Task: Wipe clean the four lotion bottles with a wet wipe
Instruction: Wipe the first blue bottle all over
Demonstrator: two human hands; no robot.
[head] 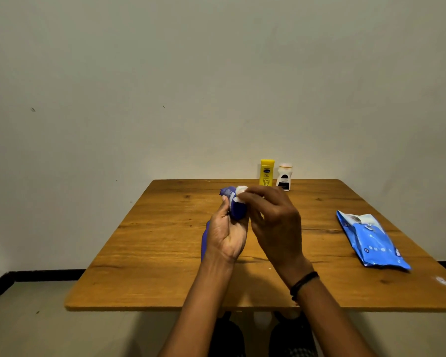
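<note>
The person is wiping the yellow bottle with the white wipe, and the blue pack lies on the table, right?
Not quite. The head view shows the white wipe on the blue bottle, which the left hand holds while the right hand pinches the wipe against it. The yellow bottle stands at the table's far edge. The blue pack does lie on the table.
</note>
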